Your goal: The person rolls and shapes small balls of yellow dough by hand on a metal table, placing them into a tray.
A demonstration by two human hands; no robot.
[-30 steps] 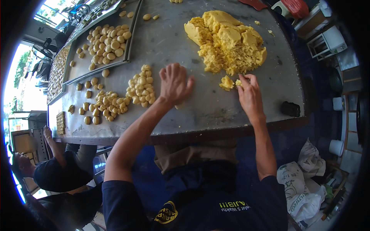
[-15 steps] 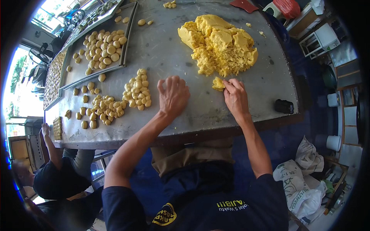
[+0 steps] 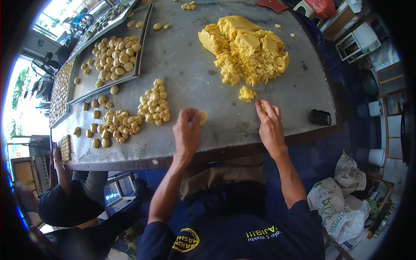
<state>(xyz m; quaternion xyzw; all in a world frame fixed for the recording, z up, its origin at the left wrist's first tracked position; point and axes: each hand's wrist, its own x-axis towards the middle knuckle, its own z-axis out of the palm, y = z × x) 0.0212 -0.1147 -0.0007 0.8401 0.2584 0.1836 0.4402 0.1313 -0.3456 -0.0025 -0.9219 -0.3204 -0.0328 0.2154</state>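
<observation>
My left hand is curled at the metal table's near half, closed on a flattened pale dough piece. My right hand pinches a small yellow crumbly piece below a loose yellow lump. A large yellow crumbly mound sits beyond them. To the left of my left hand lie a pile of pale dough balls and a wider scattered group. My fingertips are partly hidden.
Trays of rounded pieces line the table's left. A small black object lies at the right edge, a red item at the far edge. A co-worker is at lower left. White sacks lie on the floor at right.
My left hand has moved down toward the near edge and now holds a dough piece. My right hand has drawn down from the loose lump with a small bit between its fingers.
</observation>
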